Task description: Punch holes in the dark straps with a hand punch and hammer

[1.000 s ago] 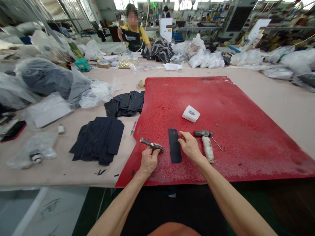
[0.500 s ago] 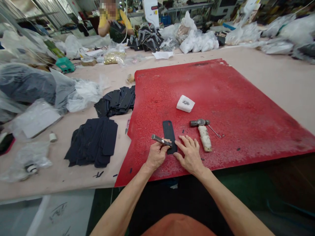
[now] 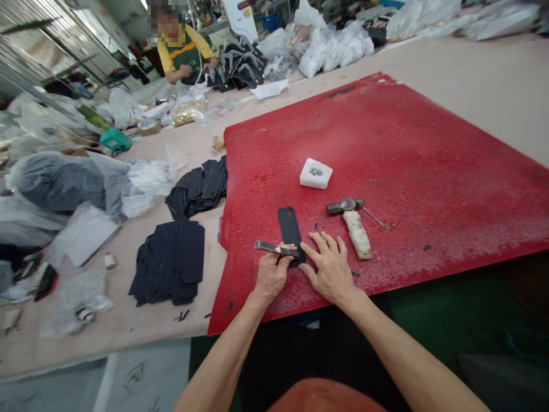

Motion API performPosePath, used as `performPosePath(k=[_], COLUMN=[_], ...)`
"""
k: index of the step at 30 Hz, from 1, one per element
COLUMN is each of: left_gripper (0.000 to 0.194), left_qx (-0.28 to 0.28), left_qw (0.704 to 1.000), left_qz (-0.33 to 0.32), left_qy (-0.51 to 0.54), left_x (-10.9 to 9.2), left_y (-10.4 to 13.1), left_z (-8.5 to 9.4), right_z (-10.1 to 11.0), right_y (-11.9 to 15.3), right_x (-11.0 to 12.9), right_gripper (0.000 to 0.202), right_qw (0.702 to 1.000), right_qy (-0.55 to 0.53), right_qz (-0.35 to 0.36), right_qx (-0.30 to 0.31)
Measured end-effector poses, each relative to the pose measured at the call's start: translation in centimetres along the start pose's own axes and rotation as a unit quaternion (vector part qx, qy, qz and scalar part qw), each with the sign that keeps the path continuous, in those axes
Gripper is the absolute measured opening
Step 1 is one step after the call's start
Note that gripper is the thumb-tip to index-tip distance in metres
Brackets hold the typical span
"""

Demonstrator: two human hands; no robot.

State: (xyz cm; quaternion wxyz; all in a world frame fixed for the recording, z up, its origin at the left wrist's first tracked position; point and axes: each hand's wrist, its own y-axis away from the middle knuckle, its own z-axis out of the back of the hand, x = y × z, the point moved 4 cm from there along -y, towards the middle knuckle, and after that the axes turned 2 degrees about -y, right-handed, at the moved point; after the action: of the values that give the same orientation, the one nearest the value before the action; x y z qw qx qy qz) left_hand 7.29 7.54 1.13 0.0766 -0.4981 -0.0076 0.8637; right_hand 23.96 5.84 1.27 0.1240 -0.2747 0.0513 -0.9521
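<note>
Apparently partway: black strip (image 3: 288, 226) on red mat (image 3: 373, 137) has opening (image 3: 290, 212) at far end; near end, behind metal tool (image 3: 273, 248), can't be judged. Your left hand (image 3: 271, 279) grips tool; right hand (image 3: 334, 274), fingers spread, holds nothing, beside strip. Hammer (image 3: 355, 229) lies unheld.

Readable text: none | machine label (image 3: 244, 5): too small | panel scrawl (image 3: 136, 374): illegible

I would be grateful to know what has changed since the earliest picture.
The left hand, still gripping the metal tool, has moved right, bringing it over the near end of the black strip. The right hand, now spread open, has shifted toward the person, beside that near end. The hammer and white block stay on the red mat.
</note>
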Motion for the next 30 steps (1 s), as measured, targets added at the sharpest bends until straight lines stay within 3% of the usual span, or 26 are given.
performPosePath(k=[11, 17, 23, 27, 30], left_gripper=[0.022, 0.021, 0.02, 0.018, 0.018], left_qx=[-0.021, -0.029, -0.031, -0.04, -0.046], left_qw=[0.995, 0.995, 0.992, 0.991, 0.99], left_qz=[-0.057, -0.057, -0.066, -0.079, -0.077], left_qy=[-0.077, -0.08, -0.098, -0.105, -0.11], left_x=[0.1, -0.1, -0.1, -0.2, -0.2], left_y=[0.3, 0.4, 0.3, 0.3, 0.3], left_z=[-0.7, -0.7, -0.8, -1.0, -1.3], right_z=[0.2, 0.2, 2.8, 6.0, 7.1], right_y=[-0.1, 0.3, 1.6, 1.8, 0.9], right_x=[0.1, -0.7, -1.8, -4.1, -6.0], right_gripper=[0.046, 0.048, 0.032, 0.034, 0.048], right_qw=[1.0, 0.997, 0.98, 0.981, 0.982], right_qy=[-0.003, -0.065, -0.15, -0.038, 0.083], right_qz=[-0.002, 0.0, -0.012, -0.071, -0.135], right_qx=[0.001, -0.028, -0.131, -0.177, -0.106])
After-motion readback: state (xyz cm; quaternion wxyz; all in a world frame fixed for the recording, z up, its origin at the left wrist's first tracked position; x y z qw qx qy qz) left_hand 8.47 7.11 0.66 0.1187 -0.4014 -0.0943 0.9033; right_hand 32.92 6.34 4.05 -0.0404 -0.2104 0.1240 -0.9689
